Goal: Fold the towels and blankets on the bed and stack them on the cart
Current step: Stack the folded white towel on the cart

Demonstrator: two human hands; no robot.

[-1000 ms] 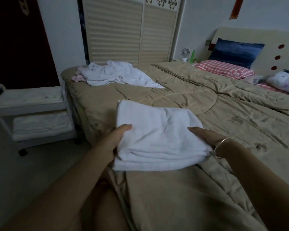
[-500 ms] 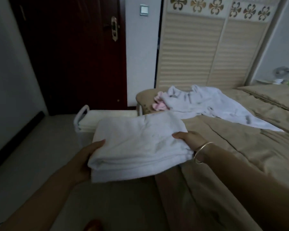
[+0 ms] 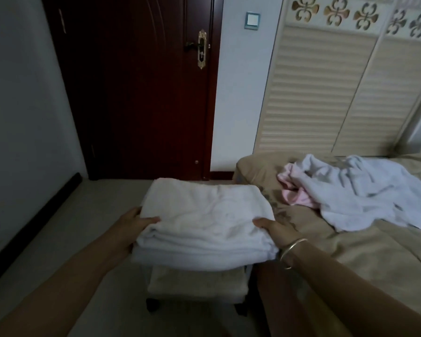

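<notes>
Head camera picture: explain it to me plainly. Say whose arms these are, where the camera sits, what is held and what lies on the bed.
No machine: a person wears one wide-angle camera on the head, looking forward and down, so the bare arms are their own. The left hand and right hand each grip a side of a folded white terry towel, thumbs on top. Beneath it stands a small white wheeled cart, a folded cream cloth on its lower shelf; whether the towel touches its top is hidden. On the bed's tan quilt lie a rumpled white towel and a crumpled pink cloth.
</notes>
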